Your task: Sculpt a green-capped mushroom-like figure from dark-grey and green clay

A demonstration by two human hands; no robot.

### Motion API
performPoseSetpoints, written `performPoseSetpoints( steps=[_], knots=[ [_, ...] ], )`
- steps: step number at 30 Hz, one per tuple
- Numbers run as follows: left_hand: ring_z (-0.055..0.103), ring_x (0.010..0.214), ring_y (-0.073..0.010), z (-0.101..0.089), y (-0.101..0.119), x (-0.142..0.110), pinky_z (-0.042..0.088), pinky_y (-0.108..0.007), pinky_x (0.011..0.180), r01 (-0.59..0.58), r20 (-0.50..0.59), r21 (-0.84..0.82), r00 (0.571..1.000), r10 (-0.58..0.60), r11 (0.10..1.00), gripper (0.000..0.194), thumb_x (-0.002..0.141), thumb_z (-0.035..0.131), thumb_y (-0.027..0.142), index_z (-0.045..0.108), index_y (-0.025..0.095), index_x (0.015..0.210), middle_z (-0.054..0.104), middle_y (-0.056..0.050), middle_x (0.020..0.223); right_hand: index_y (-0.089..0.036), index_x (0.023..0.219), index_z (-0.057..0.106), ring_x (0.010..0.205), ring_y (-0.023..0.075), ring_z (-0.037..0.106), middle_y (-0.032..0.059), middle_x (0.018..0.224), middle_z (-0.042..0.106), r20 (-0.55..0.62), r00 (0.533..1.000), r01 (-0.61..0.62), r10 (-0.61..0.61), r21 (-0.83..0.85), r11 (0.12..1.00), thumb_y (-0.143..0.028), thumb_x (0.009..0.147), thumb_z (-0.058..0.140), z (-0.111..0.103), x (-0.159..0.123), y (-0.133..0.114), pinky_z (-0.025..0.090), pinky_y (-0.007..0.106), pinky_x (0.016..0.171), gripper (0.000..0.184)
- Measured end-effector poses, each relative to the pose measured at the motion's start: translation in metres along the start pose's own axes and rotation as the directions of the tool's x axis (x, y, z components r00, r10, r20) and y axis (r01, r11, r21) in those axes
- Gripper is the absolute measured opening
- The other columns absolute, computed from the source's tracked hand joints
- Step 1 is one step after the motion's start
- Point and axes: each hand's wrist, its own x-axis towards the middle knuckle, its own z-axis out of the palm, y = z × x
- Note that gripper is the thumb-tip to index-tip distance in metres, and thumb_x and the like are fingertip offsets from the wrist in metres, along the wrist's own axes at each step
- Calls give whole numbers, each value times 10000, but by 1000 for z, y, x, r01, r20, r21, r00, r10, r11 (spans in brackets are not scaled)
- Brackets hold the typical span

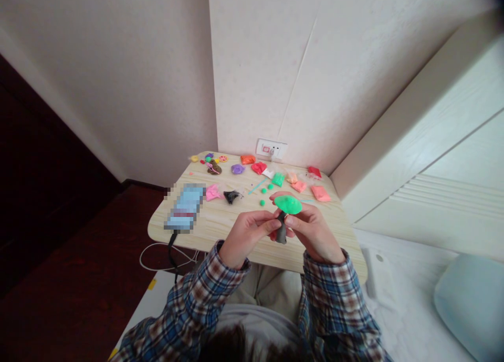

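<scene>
Between my two hands, above the table's near part, is a clay tree [289, 205] with a flat bright green top and a dark grey-brown trunk [281, 233]. My left hand [252, 229] pinches the trunk from the left, thumb and fingers closed on it. From the right, my right hand [313, 229] grips the model where the trunk meets the green top, with some fingers hidden behind it. Just beyond my hands, a few small green clay balls [262, 203] lie on the table, and near them is a packet of green clay [277, 179].
On the wooden table [220, 223] lie packets of orange [248, 159], purple [238, 169], pink [213, 193], black [231, 196] and salmon clay [321, 193]. A brown clay piece [214, 167] sits back left. A blurred phone [185, 207] with a black cable is at left. A wall socket [271, 148] is behind.
</scene>
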Motion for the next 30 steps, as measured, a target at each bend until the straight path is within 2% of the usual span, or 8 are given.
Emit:
performPoseSetpoints(
  steps=[4,7,11,16,20,24,27,30],
  knots=[
    [604,696,-149,3,7,-3,427,-268,677,-20,-10,8,1000,20,1000,418,720,673,513,680,107,818,694,-76,736,-250,867,727,686,131,571,22,988,670,-65,998,21,-21,-11,1000,-375,717,711,1,0,3,446,266,560,196],
    [617,710,-148,5,12,-4,436,-266,689,8,-19,-40,1000,-9,999,372,655,760,425,640,119,827,689,-52,720,-256,869,723,870,173,592,17,1025,663,-89,994,60,-61,-11,998,-380,706,722,2,1,5,471,289,712,205],
    [619,677,-138,4,12,-3,440,-277,711,22,-4,-63,1000,-22,998,263,694,743,336,644,117,802,680,-35,677,-250,831,725,1104,232,526,24,1098,640,-27,998,51,-50,30,998,-391,678,744,2,1,3,444,337,875,209],
    [613,625,-124,2,9,-3,426,-250,652,40,-1,-112,999,-40,993,267,686,747,350,647,120,778,662,-17,632,-253,783,728,947,191,569,23,1071,639,43,999,6,-11,117,993,-384,661,756,7,-1,-3,483,305,766,181],
    [597,610,-120,4,7,-2,405,-233,611,45,-43,-135,998,-51,990,319,648,770,389,629,115,728,642,-12,597,-230,707,723,768,149,561,29,977,659,-13,999,-29,32,187,982,-398,619,779,13,-1,-4,467,252,596,198],
    [591,618,-122,8,6,-2,407,-241,616,25,-93,-181,995,-42,983,364,635,776,416,614,118,766,637,-11,624,-223,662,722,696,140,540,29,832,649,-85,996,-24,41,194,981,-419,597,788,17,-1,-2,456,251,566,217],
    [590,639,-126,10,6,-3,415,-257,625,-10,-109,-224,994,-15,975,421,615,784,440,601,128,830,652,-19,703,-232,627,711,741,157,552,25,825,633,-143,990,26,-5,139,990,-416,615,780,18,-1,-1,473,269,602,197],
    [580,639,-120,11,5,-3,416,-262,627,-21,-103,-205,995,0,978,398,585,820,355,601,120,821,652,-23,728,-259,694,725,881,206,569,34,882,654,-180,983,61,-41,108,992,-415,633,768,18,-2,-2,496,321,700,173]
  ],
)
